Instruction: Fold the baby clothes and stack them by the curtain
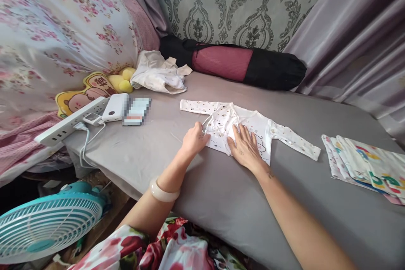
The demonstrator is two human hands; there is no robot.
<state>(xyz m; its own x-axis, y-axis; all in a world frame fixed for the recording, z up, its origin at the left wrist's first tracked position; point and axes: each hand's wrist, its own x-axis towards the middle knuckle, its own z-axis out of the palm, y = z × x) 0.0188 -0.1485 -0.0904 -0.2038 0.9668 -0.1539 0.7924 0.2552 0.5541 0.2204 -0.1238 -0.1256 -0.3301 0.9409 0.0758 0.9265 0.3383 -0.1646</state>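
On my feed, the small white shirt (253, 117) lies spread on the grey cover (303, 112), my right hand (245, 147) resting open across its front and gripping nothing, presumably to keep the cloth flat. My left hand (195, 139) has its fingers curled at the shirt's side edge; I can't tell whether they pinch the fabric. Farther out, the folded clothes (363, 162) sit well apart to the right, perhaps to leave working room.

Two hands (245, 147), one small top (221, 124) and one stack of folded clothes (363, 162) are in view. There is also one bangle (163, 192), one fan (50, 223), one power strip (71, 122) and one long bag (221, 63).
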